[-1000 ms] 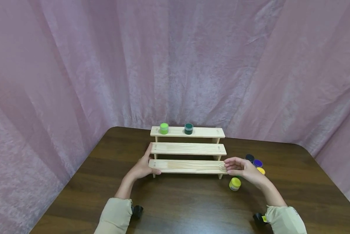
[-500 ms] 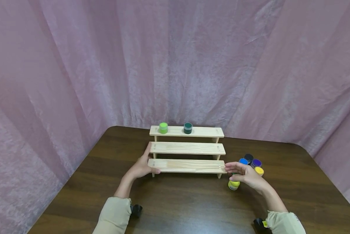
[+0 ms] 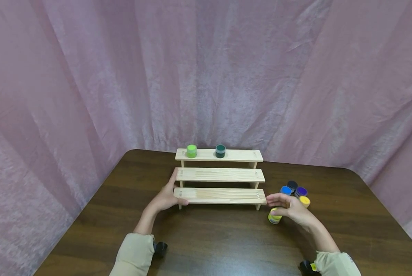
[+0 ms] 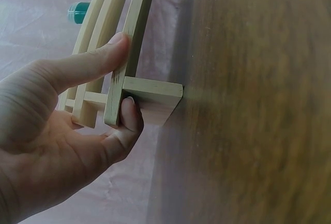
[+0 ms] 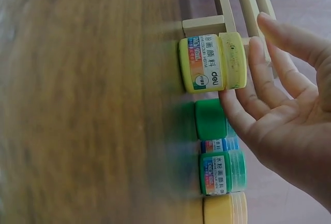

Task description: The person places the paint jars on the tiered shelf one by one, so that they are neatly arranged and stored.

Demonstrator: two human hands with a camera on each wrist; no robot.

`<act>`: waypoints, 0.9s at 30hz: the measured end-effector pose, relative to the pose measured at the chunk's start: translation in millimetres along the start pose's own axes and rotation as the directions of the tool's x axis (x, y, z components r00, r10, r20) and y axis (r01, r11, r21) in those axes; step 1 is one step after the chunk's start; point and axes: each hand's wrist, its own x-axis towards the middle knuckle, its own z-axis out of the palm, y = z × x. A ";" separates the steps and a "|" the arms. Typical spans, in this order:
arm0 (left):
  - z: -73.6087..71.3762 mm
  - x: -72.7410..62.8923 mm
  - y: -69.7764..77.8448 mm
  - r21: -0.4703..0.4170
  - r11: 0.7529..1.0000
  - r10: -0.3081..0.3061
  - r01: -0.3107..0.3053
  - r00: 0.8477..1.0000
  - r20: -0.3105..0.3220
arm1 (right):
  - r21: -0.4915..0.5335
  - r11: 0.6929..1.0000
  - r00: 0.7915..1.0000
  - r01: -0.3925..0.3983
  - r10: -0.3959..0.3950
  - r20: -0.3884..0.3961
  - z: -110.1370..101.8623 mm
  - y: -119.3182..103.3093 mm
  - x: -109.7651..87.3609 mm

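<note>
A three-step pale wooden display shelf (image 3: 223, 196) stands on the table. My left hand (image 3: 164, 197) grips the left end of its lowest board; in the left wrist view the thumb presses on the board's top and a finger curls beneath. On the top step sit a light green paint jar (image 3: 191, 151) and a dark green paint jar (image 3: 220, 151). Beside the shelf's right end hovers my right hand (image 3: 291, 209), fingers loosely bent and holding nothing. A lemon-yellow paint jar (image 5: 207, 63) stands on the table close to its fingers, partly covered in the head view.
Right of the shelf cluster more paint jars: a blue jar (image 3: 285, 190), a black jar (image 3: 292, 186), a purple jar (image 3: 301, 192) and a deep yellow jar (image 3: 304, 201). Green jars (image 5: 223, 172) show in the right wrist view. A pink curtain (image 3: 206, 76) hangs behind the brown table (image 3: 213, 245).
My right hand has drawn off the shelf's right end, slightly right and down toward the lemon-yellow jar. The blue jar has come into sight behind it. My left hand keeps its grip.
</note>
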 end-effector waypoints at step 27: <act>0.3 -1.1 2.2 -0.001 1.000 -0.002 0.002 1.000 -0.005 | 0.001 0.990 0.957 -0.139 0.134 0.256 -15.8 15.6 -5.2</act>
